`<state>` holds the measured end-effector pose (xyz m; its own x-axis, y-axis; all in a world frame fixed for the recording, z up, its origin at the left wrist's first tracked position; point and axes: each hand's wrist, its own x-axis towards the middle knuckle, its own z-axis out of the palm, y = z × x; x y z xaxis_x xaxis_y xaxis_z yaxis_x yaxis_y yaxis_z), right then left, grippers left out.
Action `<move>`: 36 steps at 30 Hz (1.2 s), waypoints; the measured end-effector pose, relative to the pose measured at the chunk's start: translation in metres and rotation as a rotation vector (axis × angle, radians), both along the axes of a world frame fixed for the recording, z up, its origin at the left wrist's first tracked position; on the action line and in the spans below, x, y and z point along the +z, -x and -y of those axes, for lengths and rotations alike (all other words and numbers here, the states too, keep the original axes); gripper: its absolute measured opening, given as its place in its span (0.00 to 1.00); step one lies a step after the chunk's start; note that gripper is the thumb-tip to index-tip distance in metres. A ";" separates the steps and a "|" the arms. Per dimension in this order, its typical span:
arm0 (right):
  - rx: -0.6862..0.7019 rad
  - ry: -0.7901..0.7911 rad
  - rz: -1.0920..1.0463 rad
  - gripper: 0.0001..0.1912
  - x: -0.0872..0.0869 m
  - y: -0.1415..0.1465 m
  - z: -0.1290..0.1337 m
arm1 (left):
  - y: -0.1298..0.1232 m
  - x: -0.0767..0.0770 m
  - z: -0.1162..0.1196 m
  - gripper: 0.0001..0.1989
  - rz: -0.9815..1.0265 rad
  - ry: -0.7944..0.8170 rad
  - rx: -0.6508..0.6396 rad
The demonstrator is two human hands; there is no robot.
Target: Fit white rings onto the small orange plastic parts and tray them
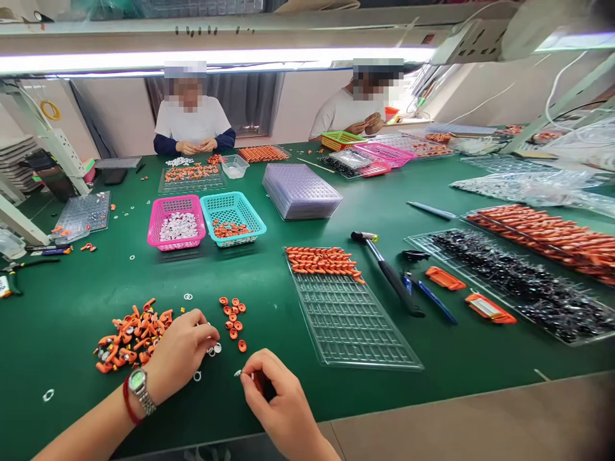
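My left hand (180,349), with a watch and a red cord at the wrist, reaches down to a few small white rings (218,348) on the green table. Its fingers are bent together, and their tips hide whatever they may grip. Between thumb and forefinger, my right hand (283,400) pinches a small white piece (237,373) just above the tabletop. A pile of orange earbud-like parts (137,336) lies beside my left hand. Several small round orange caps (233,316) are grouped beyond the two hands.
A clear compartment tray (360,326) holds rows of orange parts at its far end. Farther off stand a pink basket (152,234), a blue basket (259,224) and stacked trays (302,192). A hammer (396,282) and pens lie right. Two people sit across the table.
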<state>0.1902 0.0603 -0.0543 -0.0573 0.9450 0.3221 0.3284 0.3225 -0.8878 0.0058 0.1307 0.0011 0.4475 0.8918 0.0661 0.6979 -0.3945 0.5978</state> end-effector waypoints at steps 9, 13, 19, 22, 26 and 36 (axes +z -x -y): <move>0.054 0.031 -0.085 0.08 0.018 0.005 0.012 | 0.003 0.005 0.044 0.09 0.442 0.317 0.175; 0.066 0.044 -0.103 0.08 0.026 0.005 0.014 | 0.000 0.001 0.056 0.12 0.706 0.579 0.273; 0.098 0.062 -0.105 0.08 0.033 0.006 0.016 | -0.006 -0.002 0.066 0.11 0.839 0.636 0.325; 0.094 0.061 -0.097 0.07 0.034 0.006 0.016 | -0.006 -0.004 0.067 0.09 0.812 0.541 0.338; 0.065 0.054 -0.100 0.07 0.037 0.007 0.014 | -0.005 -0.004 0.068 0.08 0.739 0.492 0.318; 0.051 0.082 -0.052 0.07 0.039 0.009 0.013 | -0.003 -0.012 0.074 0.09 0.735 0.522 0.250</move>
<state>0.1808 0.0472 -0.0156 -0.0915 0.9645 0.2477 0.2658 0.2634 -0.9274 0.0083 0.0564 -0.0104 0.2437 0.9531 -0.1794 0.1026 0.1586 0.9820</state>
